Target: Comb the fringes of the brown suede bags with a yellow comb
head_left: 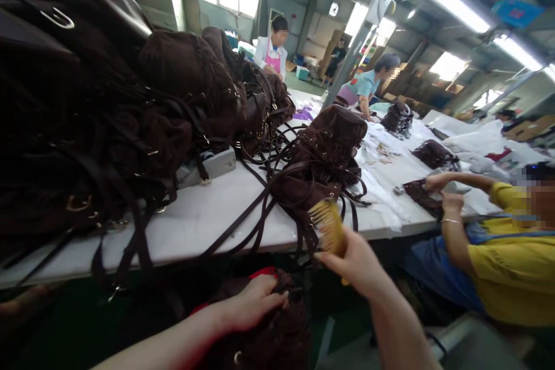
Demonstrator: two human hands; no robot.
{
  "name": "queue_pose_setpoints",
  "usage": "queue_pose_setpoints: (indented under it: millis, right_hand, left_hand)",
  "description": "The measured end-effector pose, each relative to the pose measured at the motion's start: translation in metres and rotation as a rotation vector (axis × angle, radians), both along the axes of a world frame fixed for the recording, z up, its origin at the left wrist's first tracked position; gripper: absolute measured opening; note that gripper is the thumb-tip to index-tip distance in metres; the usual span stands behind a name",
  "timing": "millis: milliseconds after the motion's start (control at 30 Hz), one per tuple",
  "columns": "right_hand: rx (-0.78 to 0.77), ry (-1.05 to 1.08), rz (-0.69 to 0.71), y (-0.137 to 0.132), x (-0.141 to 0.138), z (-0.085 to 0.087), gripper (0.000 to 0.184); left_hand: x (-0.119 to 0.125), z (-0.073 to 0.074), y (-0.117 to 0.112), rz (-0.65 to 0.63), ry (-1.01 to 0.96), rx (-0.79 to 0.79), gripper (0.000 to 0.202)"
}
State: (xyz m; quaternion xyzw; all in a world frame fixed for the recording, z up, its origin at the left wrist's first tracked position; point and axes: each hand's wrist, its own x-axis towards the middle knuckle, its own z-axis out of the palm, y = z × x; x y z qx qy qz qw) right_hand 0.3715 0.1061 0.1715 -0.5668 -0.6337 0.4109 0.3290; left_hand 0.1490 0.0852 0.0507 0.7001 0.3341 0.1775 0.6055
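Note:
My right hand is closed around a yellow comb, held up just below the edge of the white table. The comb's teeth point toward a brown fringed suede bag lying on the table. My left hand rests low down with fingers curled over another brown fringed bag in my lap, gripping its top.
A big heap of brown bags with straps and buckles fills the left of the table. A person in a yellow shirt works at the right, hands on a dark piece. Two other people stand farther back along the table.

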Motion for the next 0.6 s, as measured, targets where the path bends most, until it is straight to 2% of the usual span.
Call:
queue_pose_setpoints:
  millis: [100, 133, 200, 267, 367, 467, 600]
  right_hand:
    - [-0.107, -0.095, 0.013, -0.028, -0.014, -0.068, 0.025]
    - [-0.084, -0.150, -0.003, -0.040, -0.016, -0.085, 0.029]
    - [0.047, -0.307, 0.007, -0.062, -0.022, -0.109, 0.032]
    - [0.190, -0.478, 0.040, -0.078, -0.029, -0.122, 0.028]
    - [0.308, -0.696, 0.035, -0.087, -0.032, -0.133, 0.026]
    - [0.396, -0.883, -0.026, -0.085, -0.022, -0.140, 0.025]
    - [0.458, -1.034, -0.084, -0.074, -0.005, -0.145, 0.023]
  left_hand:
    - [0.002, -0.004, 0.004, 0.017, 0.025, -0.081, 0.044]
    - [0.004, -0.004, 0.004, 0.025, 0.049, -0.095, 0.043]
    - [0.009, -0.005, 0.004, 0.039, 0.122, -0.104, 0.041]
    - [0.015, -0.004, -0.001, 0.050, 0.205, -0.065, 0.035]
    - [0.022, -0.001, -0.011, 0.056, 0.325, 0.115, 0.028]
    - [0.025, 0.004, -0.019, 0.037, 0.395, 0.260, 0.031]
    - [0.024, 0.010, -0.019, -0.002, 0.407, 0.313, 0.038]
